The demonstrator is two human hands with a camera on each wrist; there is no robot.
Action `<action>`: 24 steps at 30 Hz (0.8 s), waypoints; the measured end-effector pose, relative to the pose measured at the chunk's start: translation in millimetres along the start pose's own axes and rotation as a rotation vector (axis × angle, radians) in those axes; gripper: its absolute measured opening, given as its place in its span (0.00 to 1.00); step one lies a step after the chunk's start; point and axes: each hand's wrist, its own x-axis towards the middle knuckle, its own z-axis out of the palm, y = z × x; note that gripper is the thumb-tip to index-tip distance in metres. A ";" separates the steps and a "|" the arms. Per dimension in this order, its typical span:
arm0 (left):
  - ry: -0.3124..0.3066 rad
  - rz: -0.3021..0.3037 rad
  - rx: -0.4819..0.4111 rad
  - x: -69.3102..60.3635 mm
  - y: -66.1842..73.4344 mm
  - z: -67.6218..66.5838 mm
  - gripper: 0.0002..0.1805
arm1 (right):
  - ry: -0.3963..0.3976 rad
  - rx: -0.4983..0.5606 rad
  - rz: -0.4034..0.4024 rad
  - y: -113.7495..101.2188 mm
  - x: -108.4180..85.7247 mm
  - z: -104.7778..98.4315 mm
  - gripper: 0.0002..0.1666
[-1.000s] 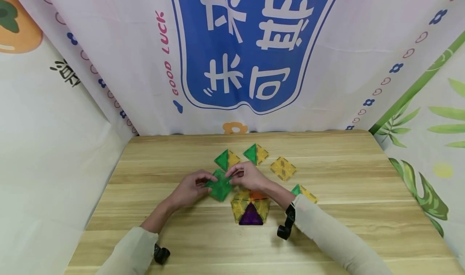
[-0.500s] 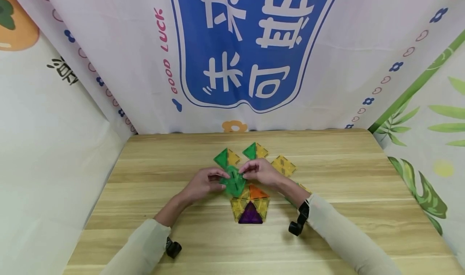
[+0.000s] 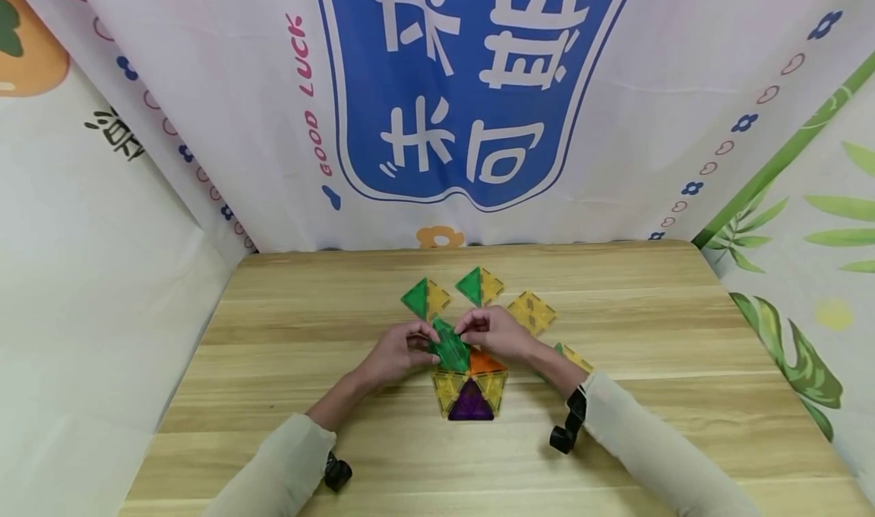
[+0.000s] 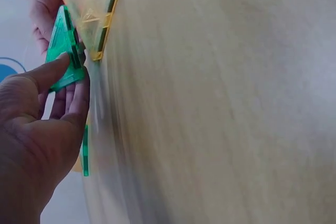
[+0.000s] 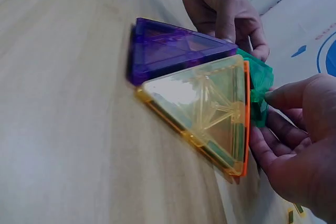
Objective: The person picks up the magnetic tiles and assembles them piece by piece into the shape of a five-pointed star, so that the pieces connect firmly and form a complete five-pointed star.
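Note:
Both hands hold a diamond-shaped green piece of translucent magnetic tiles (image 3: 451, 348), tilted against the back left of a small raised structure. My left hand (image 3: 399, 356) pinches the green piece between thumb and fingers, as the left wrist view shows closely. On the opposite side my right hand (image 3: 500, 333) pinches its upper edge, with the thumb on the green piece in the right wrist view. The structure has a purple triangular tile (image 3: 472, 405) in front, a yellow triangular tile (image 5: 194, 114) beside it and an orange tile (image 3: 487, 360) behind. Its inside is mostly hidden.
Behind the hands lie two green-and-yellow tile pairs, one with a green triangle (image 3: 415, 299), the other with a green triangle (image 3: 469, 285). A yellow tile pair (image 3: 532, 313) lies to the right. Another green-and-yellow pair (image 3: 576, 357) is partly behind the right forearm. A printed curtain (image 3: 383, 225) borders the wooden table (image 3: 328, 289).
Both hands have carried the green piece rightward from beside the structure to its back left. It now leans tilted there instead of lying flatter to the left.

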 end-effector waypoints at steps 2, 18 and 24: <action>0.006 0.017 0.020 -0.2 -1.4 1.5 0.14 | 0.011 -0.037 -0.019 0.2 -1.6 1.8 0.07; 0.057 0.315 0.458 7.6 24.0 -6.1 0.22 | 0.133 -0.372 -0.157 -15.7 -60.3 1.4 0.20; -0.154 0.330 0.688 15.9 38.4 -4.8 0.24 | 0.202 -0.608 -0.171 -10.8 -81.5 15.2 0.32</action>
